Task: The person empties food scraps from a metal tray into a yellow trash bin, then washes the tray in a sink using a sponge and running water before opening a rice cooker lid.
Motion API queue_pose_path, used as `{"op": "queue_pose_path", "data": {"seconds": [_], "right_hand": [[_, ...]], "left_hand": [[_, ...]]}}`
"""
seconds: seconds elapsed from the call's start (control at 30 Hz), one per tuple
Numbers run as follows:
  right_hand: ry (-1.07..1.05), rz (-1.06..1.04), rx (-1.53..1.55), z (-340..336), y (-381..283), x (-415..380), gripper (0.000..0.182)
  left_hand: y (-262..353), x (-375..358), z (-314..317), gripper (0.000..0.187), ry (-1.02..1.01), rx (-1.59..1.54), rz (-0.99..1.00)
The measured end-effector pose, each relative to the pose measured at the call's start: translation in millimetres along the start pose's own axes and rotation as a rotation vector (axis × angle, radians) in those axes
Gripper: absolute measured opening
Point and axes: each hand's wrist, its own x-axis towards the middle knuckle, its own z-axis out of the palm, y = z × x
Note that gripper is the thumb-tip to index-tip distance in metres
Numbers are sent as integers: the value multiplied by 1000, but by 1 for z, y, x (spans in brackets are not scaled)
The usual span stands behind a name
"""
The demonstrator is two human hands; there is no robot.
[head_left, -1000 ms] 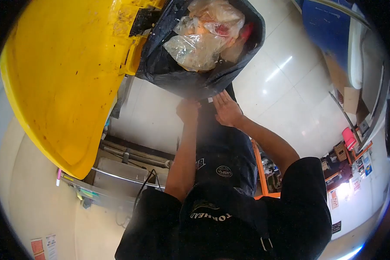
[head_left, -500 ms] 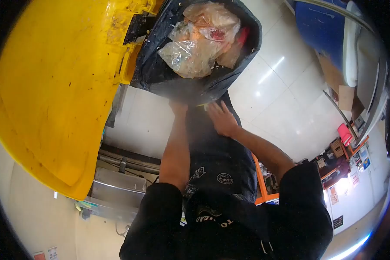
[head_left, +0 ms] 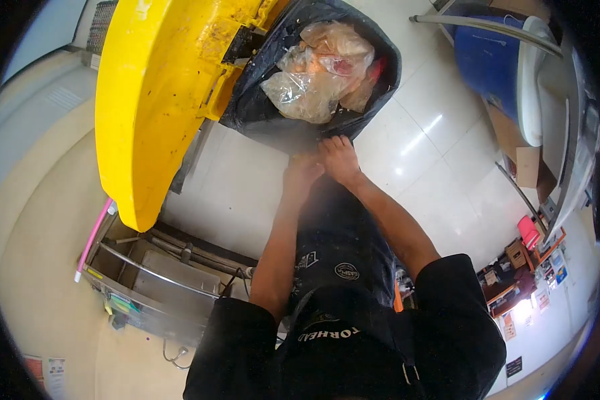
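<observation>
A black bin bag (head_left: 253,120) lines an open bin at the top centre. Inside it lie crumpled clear plastic bags (head_left: 307,93) with orange and red scraps. My left hand (head_left: 305,168) is at the near edge of the bag, its fingers closed and partly blurred. Right beside it, my right hand (head_left: 340,159) has its fingers curled over the black bag's near rim. The two hands almost touch. A raised yellow lid (head_left: 147,87), spotted with dirt, stands to the left of the bag.
White floor tiles (head_left: 433,153) lie around the bin. A metal sink (head_left: 167,270) with a rail is at the lower left, near a pink stick (head_left: 93,240). At the upper right are a blue container (head_left: 490,60) and cardboard (head_left: 528,167). Shelves with goods stand further right.
My right hand has gone from spread fingers to curled ones at the bag's rim, and my left hand has moved right, close to it. The yellow lid appears narrower and further right as the view shifted.
</observation>
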Motion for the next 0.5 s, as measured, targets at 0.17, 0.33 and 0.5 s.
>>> {"op": "queue_pose_path", "data": {"seconds": [0.17, 0.33, 0.5], "right_hand": [[-38, 43, 78, 3, 2, -8, 18], [23, 96, 135, -5, -8, -19, 22], [-1, -82, 158, -6, 6, -13, 27]], "left_hand": [[-42, 45, -10, 17, 105, 400, 231], [-14, 16, 8, 15, 44, -621, -121], [-31, 5, 4, 9, 152, -188, -5]]}}
